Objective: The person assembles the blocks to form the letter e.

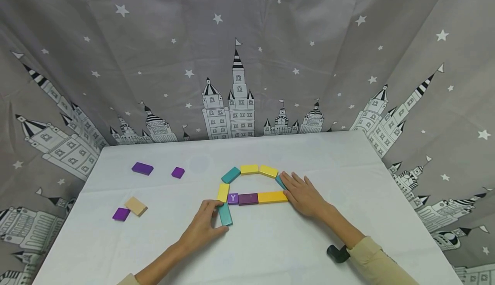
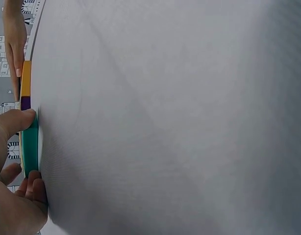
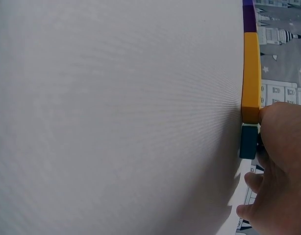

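Note:
My left hand [image 1: 201, 229] holds a teal block [image 1: 225, 214] by its two ends, thumb at the near end and fingertips at the far end. This block meets a yellow block [image 1: 223, 192] at the left of an arch of blocks. My right hand [image 1: 303, 194] lies with extended fingers over another teal block [image 1: 281, 182] at the arch's right side, partly hiding it. Its thumb touches the right end of an orange-yellow block [image 1: 271, 197]. That block lines up with a dark purple block [image 1: 248, 199] and a small purple block marked Y [image 1: 233, 198].
Across the top of the arch run a teal block [image 1: 230, 175] and two yellow blocks [image 1: 249, 170]. Loose at the left lie a long purple block [image 1: 142, 168], two small purple blocks [image 1: 178, 172] and a tan block [image 1: 136, 206]. A grey castle-print curtain [image 1: 170, 61] hangs behind the white table [image 1: 294, 250].

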`<move>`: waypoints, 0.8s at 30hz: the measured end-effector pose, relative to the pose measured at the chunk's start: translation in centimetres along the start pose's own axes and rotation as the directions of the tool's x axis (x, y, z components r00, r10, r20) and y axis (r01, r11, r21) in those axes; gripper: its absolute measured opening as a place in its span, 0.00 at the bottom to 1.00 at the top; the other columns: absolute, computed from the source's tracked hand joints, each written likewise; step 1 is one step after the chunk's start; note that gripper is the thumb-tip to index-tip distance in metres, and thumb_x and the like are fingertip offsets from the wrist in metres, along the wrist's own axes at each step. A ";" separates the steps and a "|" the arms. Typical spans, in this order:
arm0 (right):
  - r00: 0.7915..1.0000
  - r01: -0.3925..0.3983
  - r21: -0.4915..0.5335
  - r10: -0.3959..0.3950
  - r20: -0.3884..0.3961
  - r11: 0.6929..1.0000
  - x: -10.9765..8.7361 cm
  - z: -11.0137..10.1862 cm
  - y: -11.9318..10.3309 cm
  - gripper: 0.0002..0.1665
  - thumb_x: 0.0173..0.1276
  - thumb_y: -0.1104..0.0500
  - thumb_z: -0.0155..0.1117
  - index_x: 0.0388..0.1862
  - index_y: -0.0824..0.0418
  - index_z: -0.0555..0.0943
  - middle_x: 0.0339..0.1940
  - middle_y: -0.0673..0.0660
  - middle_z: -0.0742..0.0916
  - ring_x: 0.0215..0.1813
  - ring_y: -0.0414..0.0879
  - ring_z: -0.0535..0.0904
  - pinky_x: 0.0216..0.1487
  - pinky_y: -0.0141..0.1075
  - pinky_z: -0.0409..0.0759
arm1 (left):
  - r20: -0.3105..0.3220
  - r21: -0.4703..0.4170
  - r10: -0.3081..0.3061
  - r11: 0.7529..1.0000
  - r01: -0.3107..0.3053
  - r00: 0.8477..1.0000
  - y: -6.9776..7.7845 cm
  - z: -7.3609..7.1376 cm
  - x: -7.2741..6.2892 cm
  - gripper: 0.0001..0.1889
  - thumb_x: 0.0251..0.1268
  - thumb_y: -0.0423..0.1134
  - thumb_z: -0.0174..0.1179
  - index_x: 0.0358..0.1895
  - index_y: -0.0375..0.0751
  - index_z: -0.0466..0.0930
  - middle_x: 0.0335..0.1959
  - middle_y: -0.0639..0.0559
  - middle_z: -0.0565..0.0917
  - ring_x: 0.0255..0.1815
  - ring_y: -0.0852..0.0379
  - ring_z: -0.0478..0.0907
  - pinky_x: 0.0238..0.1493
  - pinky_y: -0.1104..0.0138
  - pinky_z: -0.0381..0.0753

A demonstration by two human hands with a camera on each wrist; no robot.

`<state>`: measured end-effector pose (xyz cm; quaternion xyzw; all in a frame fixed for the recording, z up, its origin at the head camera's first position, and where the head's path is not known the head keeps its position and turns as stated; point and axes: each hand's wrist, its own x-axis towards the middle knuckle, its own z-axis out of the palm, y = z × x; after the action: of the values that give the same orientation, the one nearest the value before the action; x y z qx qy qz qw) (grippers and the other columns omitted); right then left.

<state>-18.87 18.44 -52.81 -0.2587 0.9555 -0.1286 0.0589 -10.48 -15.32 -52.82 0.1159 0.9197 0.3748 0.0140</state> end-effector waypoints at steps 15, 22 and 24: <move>1.000 0.005 0.008 -0.004 -0.009 1.000 0.0 -0.1 -0.1 0.35 0.81 0.48 0.47 0.81 0.58 0.54 0.80 0.55 0.61 0.78 0.59 0.54 0.73 0.64 0.49 | 0.000 0.010 -0.002 1.000 0.002 1.000 -0.6 -2.9 0.3 0.33 0.56 0.33 0.74 0.64 0.34 0.70 0.55 0.44 0.75 0.50 0.51 0.75 0.52 0.58 0.79; 1.000 0.016 0.011 -0.016 -0.013 1.000 -0.1 -0.1 0.0 0.35 0.82 0.48 0.46 0.81 0.59 0.55 0.80 0.56 0.61 0.78 0.60 0.54 0.73 0.64 0.49 | -0.077 0.074 0.043 0.997 -0.038 0.996 -3.0 -6.9 0.5 0.30 0.57 0.28 0.70 0.63 0.29 0.69 0.56 0.38 0.77 0.55 0.43 0.76 0.54 0.49 0.78; 1.000 0.015 0.009 -0.015 -0.011 1.000 -0.1 -0.1 0.0 0.35 0.82 0.48 0.45 0.81 0.59 0.55 0.80 0.55 0.61 0.78 0.60 0.54 0.73 0.64 0.49 | -0.097 0.089 0.066 0.994 -0.057 0.993 -3.8 -8.1 0.3 0.29 0.57 0.27 0.70 0.63 0.28 0.69 0.55 0.36 0.78 0.55 0.41 0.76 0.54 0.47 0.78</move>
<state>-18.79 18.48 -52.66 -0.2650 0.9533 -0.1349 0.0539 -12.43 -23.47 -49.59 0.1259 0.9306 0.3402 -0.0485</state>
